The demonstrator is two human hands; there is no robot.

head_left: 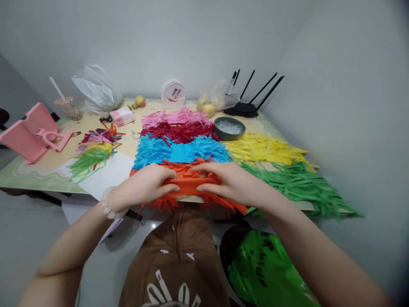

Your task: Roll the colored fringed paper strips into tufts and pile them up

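Observation:
At the table's front edge lies orange fringed tissue paper [187, 186], a folded band with cut strips at both sides. My left hand [150, 183] grips its left part between thumb and fingers. Its right part is held the same way by my right hand [230, 181]. Some fingertips are hidden behind the band. Just beyond lies blue fringed paper [182, 151], then dark red fringed paper [182, 133] and pink fringed paper [179, 118]. To the right spread yellow fringed paper [268, 148] and green fringed paper [297, 183].
A grey bowl [229, 133] holds something clear. Behind it stands a black router [244, 109] with raised antennas. Left are a pink stand [30, 134], a drink cup [73, 111], a plastic bag [99, 91], colourful paper scraps [96, 149] and white paper [107, 172].

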